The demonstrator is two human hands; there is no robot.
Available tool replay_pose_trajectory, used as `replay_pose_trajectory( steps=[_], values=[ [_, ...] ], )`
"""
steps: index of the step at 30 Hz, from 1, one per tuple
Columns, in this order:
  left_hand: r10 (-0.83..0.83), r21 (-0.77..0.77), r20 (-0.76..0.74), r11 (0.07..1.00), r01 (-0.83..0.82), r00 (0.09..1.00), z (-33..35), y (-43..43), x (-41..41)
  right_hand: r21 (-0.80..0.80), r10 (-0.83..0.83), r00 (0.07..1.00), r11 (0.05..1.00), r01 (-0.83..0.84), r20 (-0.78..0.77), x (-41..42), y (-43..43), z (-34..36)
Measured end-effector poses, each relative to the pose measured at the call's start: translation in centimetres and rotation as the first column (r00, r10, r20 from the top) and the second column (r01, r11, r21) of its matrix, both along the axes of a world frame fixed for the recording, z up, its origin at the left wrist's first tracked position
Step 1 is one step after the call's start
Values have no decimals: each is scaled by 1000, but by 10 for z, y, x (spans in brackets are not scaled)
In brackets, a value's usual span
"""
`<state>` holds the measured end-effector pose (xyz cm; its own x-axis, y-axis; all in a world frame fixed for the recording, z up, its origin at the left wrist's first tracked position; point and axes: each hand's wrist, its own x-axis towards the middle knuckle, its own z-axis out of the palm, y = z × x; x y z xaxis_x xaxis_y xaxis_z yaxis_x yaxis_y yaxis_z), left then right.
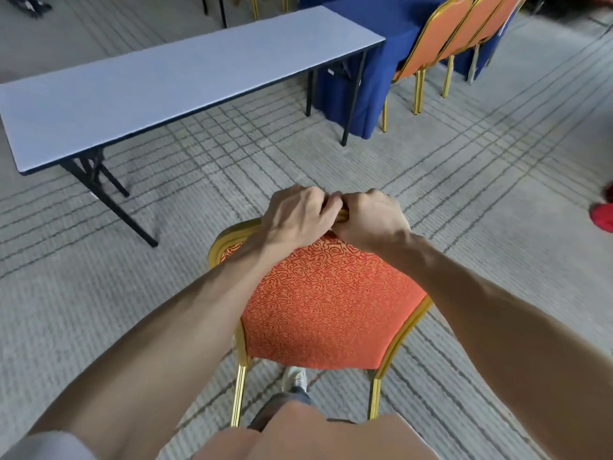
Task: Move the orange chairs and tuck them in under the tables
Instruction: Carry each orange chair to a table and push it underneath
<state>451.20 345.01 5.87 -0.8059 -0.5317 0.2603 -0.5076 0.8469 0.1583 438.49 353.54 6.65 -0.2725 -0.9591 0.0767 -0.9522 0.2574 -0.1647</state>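
Chair (325,303) out on carpet (464,194), near grey tabletop (166,84) ahead-left, not under it. Left hand (298,217) and right hand (371,220) touching, fingers (326,202) curled over top rail, gripping it. More chairs (441,38) against blue-draped table (348,94).

You're in a function or conference room: grid-lined grey carpet (464,167), a long folding bench (185,71), a skirted bench (351,94) draped in blue, gold-framed orange chairs (441,38) lined beside it, and one chair (325,300) right before you.
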Motion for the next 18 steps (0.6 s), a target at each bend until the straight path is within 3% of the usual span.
replay_pose_trajectory(
  steps=[4,7,10,16,18],
  values=[
    [94,63,-54,994,-90,994,16,-38,-35,-70,-26,998,997,22,-55,-28,-28,21],
    [99,21,-166,995,-97,981,22,-54,-52,-142,-43,991,990,25,-124,-45,-45,29],
    [126,125,-270,988,-95,954,18,-63,-64,-231,-39,990,973,7,-133,-54,-52,21],
    [191,266,-104,951,-158,976,-14,-75,-96,-238,-42,995,971,19,-93,-81,-71,-23],
    [205,294,-37,938,-186,978,-27,-88,-113,-106,-54,994,993,44,-98,-97,-87,-36]
  ],
)
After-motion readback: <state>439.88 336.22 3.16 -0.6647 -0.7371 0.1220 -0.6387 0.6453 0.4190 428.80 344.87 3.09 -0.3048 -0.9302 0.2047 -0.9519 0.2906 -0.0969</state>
